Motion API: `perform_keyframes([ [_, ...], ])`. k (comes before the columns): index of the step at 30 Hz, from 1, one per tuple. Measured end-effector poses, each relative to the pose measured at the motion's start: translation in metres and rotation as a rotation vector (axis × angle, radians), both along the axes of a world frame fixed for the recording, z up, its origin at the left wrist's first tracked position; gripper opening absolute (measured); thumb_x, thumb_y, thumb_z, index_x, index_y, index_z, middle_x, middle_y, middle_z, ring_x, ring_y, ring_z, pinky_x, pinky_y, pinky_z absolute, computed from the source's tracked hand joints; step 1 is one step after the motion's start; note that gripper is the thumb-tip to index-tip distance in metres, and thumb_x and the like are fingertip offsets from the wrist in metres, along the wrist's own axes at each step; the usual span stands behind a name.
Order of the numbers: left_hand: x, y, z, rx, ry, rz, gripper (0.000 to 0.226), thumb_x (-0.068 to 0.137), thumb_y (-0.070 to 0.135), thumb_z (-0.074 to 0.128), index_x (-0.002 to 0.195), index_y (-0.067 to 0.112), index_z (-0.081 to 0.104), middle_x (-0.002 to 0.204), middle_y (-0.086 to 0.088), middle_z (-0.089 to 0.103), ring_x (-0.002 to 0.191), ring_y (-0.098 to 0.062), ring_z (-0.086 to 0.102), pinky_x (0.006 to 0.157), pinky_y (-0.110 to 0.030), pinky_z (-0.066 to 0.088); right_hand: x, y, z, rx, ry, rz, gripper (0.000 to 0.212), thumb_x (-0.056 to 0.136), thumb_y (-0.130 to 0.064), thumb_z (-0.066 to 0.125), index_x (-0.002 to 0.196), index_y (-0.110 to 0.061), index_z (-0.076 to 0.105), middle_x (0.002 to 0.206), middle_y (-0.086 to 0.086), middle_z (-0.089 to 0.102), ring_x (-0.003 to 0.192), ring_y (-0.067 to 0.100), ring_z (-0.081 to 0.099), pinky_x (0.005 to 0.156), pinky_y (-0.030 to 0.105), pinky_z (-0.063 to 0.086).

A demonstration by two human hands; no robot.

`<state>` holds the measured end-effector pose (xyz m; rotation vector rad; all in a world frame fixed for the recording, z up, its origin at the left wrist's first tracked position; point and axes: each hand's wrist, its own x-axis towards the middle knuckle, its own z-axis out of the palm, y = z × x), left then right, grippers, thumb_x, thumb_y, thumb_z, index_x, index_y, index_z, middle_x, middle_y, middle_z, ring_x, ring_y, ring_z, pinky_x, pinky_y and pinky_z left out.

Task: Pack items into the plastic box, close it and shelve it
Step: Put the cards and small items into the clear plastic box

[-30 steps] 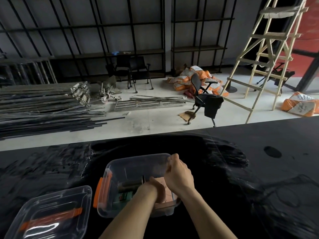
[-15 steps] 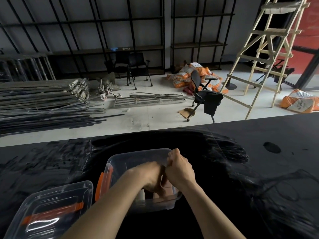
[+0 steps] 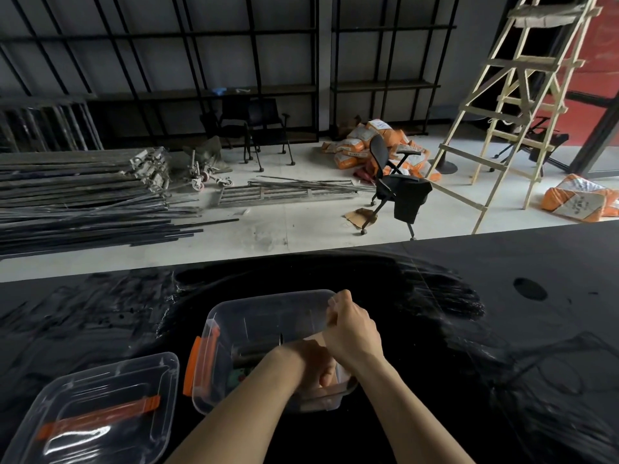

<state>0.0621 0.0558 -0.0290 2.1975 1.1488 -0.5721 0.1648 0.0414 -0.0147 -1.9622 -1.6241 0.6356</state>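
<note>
**Hands settle the load; lid waits beside the box**

Both hands are at the box (image 3: 268,346), the only view being the head camera. Half a second ago the left hand rode higher, up near the right rim, knuckles level with the other hand. Now the left hand (image 3: 315,366) has dropped deep into the near right corner of the box, fingers curled down against something pale and flat on the bottom. Whether it grips that item or only presses it flat, I cannot tell; the wrist hides the fingertips. The right hand (image 3: 351,333) has not shifted: it is closed over the right rim of the box, thumb and fingers pinching the wall to steady it.

Inside the box, left of the left hand, lie a dark rod-like item (image 3: 254,351) and something with green print (image 3: 239,376); their exact nature is too dim to tell. An orange latch (image 3: 201,363) hangs open on the left wall of the box.

The lid (image 3: 97,410), clear with an orange handle, lies just beside the box, to its near left, on the black table (image 3: 469,329).

My reading: packing is near its end, the last item being seated. Closing comes next, and the left hand must come out and cross to the lid. Shelving is not yet begun; dark shelves (image 3: 234,92) stand far beyond the box, across the floor.
</note>
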Motion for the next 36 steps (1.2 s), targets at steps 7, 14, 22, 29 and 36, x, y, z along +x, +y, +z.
perform_keyframes([
  [7,-0.026,-0.005,0.037,0.284,-0.051,0.089,0.023,0.084,0.030,0.073,0.105,0.024,0.065,0.108,0.000,0.067,0.093,-0.018,0.062,0.081,-0.031,0.049,-0.001,-0.002,0.001,-0.006,-0.070,-0.001,0.019,0.096,-0.029,0.042,0.109,-0.017,0.049,0.111,0.007,0.067,0.092,0.033,0.062,0.067,0.035,0.037],
  [14,-0.057,-0.019,0.051,0.561,0.069,0.024,0.032,0.092,0.013,0.061,0.120,0.027,0.065,0.131,-0.001,0.059,0.120,-0.020,0.056,0.101,-0.037,0.043,-0.003,-0.017,0.021,0.446,-0.339,0.121,0.026,0.089,-0.018,0.057,0.114,-0.016,0.061,0.107,0.004,0.063,0.096,0.025,0.059,0.076,0.033,0.048],
  [22,-0.119,-0.037,0.055,0.630,0.184,0.144,0.034,0.088,0.004,0.061,0.119,0.018,0.064,0.124,-0.005,0.062,0.120,-0.029,0.057,0.100,-0.049,0.046,-0.073,-0.002,0.025,-0.095,-0.589,0.645,0.033,0.089,-0.005,0.058,0.119,-0.012,0.069,0.127,0.012,0.067,0.116,0.032,0.065,0.089,0.039,0.051],
  [29,-0.139,-0.039,0.056,0.898,0.153,0.084,0.027,0.089,0.009,0.055,0.110,0.019,0.069,0.108,-0.005,0.071,0.112,-0.025,0.057,0.108,-0.040,0.037,-0.073,0.008,0.006,-0.314,-0.521,0.637,0.016,0.089,-0.006,0.062,0.103,-0.007,0.070,0.100,0.011,0.071,0.084,0.025,0.067,0.061,0.029,0.047],
  [36,-0.135,-0.044,0.050,0.832,0.227,0.166,0.027,0.092,0.022,0.054,0.114,0.015,0.066,0.122,-0.015,0.067,0.128,-0.027,0.049,0.122,-0.041,0.016,-0.057,0.006,0.004,-0.356,-0.512,0.570,0.020,0.091,-0.010,0.060,0.109,-0.010,0.069,0.109,0.011,0.073,0.087,0.024,0.068,0.066,0.030,0.047],
])
